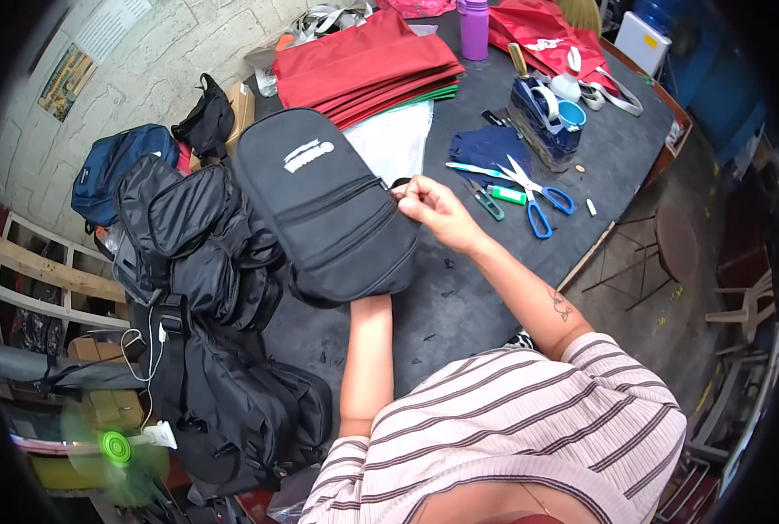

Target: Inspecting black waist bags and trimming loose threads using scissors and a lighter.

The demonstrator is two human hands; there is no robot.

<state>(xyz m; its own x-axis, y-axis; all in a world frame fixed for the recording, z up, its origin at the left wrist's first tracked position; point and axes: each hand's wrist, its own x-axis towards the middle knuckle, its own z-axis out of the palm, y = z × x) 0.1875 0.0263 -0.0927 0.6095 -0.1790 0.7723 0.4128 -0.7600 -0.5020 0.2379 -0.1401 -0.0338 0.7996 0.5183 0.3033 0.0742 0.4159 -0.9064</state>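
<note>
A black backpack (341, 236) with a white print near its top and two zips across its front is held up over the dark table. My left forearm (370, 349) goes in under its lower end, and the backpack hides my left hand. At the right side of the bag, my right hand (435, 212) is closed in a pinch on its edge, by the end of the upper zip. A small black loop shows beside those fingers. The exact bit between the fingertips is too small to make out.
Black bags (206, 253) pile up on the left, with a blue bag (127, 170) behind. Folded red fabric (363, 65) lies at the back. To the right are blue-handled scissors (529, 192), thread snips (486, 201), a green lighter (506, 195) and a dark holder (538, 122). A fan (117, 447) spins lower left.
</note>
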